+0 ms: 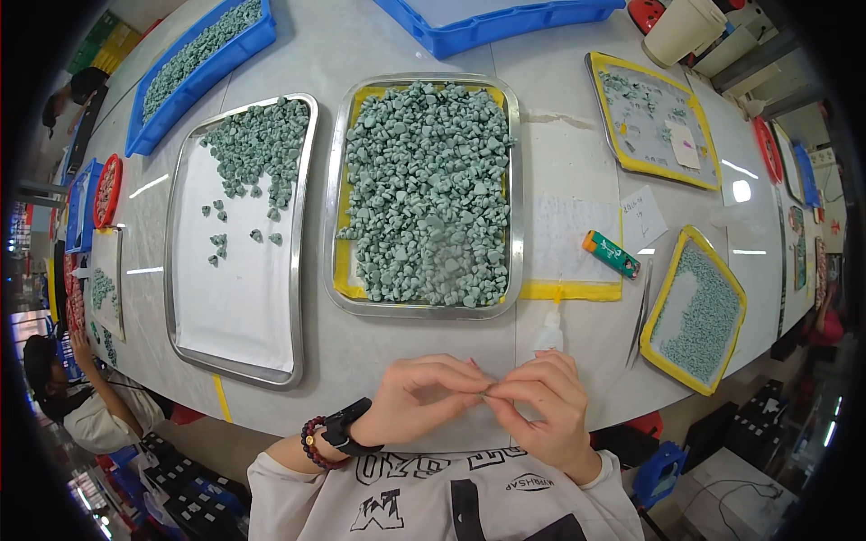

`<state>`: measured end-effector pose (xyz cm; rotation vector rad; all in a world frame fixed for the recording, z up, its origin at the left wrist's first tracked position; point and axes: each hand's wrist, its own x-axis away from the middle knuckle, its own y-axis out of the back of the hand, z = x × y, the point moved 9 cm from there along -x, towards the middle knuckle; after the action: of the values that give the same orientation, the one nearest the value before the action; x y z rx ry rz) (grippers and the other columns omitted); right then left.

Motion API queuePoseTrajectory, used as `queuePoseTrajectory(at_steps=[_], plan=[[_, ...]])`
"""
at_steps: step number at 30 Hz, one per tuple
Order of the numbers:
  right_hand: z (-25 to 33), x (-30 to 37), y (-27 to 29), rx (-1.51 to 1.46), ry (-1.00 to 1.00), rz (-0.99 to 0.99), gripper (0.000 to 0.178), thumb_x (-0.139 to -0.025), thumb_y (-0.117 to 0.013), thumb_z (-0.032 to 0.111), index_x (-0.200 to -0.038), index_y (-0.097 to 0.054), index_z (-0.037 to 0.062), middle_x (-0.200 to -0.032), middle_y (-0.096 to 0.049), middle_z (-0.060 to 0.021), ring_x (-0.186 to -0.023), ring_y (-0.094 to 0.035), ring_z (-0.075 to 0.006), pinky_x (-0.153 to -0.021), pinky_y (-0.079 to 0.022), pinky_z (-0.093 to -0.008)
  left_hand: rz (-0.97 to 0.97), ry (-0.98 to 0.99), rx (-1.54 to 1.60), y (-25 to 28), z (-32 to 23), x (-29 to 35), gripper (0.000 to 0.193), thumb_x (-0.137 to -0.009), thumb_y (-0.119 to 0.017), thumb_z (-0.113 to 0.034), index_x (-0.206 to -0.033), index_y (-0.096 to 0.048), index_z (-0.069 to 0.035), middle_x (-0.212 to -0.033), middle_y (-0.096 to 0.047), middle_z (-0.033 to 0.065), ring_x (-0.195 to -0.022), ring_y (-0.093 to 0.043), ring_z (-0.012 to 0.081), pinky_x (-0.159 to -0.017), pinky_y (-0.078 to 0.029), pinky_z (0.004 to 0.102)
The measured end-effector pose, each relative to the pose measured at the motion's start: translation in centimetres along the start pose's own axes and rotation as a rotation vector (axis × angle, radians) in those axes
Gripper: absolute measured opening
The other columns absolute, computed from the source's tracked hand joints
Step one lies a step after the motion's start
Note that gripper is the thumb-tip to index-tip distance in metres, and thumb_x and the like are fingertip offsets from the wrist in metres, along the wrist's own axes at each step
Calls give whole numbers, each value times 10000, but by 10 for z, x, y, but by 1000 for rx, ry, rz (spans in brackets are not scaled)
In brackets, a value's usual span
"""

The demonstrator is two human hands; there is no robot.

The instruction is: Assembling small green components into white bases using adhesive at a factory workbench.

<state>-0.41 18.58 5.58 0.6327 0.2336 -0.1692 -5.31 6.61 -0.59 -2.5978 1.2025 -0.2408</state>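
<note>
My left hand point(417, 397) and my right hand point(547, 408) meet in front of my body, thumbs and forefingers pinched together at one spot. Whatever sits between the fingertips is too small to make out. A white squeeze bottle point(550, 334) with a narrow nozzle lies just beyond my right hand, which partly hides it. Farther off, a metal tray point(515, 261) is heaped with small grey-green pieces point(428, 189). Left of it, a second metal tray point(234, 307) with a white lining holds similar pieces, bunched at its far end with several scattered lower down.
On the right are tweezers point(640, 316), a green-and-orange tube-like pack point(612, 255), and a yellow-edged tray point(672, 311) of small green bits. Another yellow-edged tray point(645, 167) lies behind. Blue bins point(262, 36) stand at the back. A co-worker point(95, 397) sits at left.
</note>
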Motion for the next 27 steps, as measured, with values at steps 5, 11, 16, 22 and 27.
queuePoseTrajectory(at_steps=[5,11,16,22,27], plan=[[-1,3,-2,15,1,-51,202,-637,-755,29,-807,-662,89,-792,-610,-11,-712,-557,-210,-740,-420,-362,-35,42,-1,3,1,1,268,-794,-596,143,-1024,-662,22,-1047,-648,168,-1009,-626,237,-915,-495,353],[2,3,1,61,4,-86,190,-641,-753,32,-798,-663,87,-793,-610,-13,-699,-566,-204,-741,-427,-362,-24,29,-101,2,-5,-2,264,-791,-588,150,-1013,-666,29,-1063,-649,164,-1013,-625,234,-916,-496,346],[3,1,0,67,19,-84,187,-646,-749,33,-804,-663,87,-794,-611,-10,-707,-574,-195,-746,-429,-363,-29,22,-76,2,-2,-1,266,-793,-589,146,-1024,-659,36,-1070,-646,171,-1015,-625,236,-916,-496,348],[4,3,-2,38,41,-57,195,-650,-747,36,-819,-664,86,-799,-611,-6,-712,-575,-191,-745,-432,-368,-87,135,147,4,8,3,228,-821,-598,100,-1032,-651,33,-1043,-653,160,-968,-634,212,-892,-502,336],[1,4,-1,-10,-1,-73,206,-649,-749,38,-831,-666,87,-810,-610,-10,-715,-572,-203,-741,-434,-366,-107,252,314,4,17,4,201,-850,-585,82,-1040,-639,49,-1054,-645,175,-970,-627,206,-863,-511,323]])
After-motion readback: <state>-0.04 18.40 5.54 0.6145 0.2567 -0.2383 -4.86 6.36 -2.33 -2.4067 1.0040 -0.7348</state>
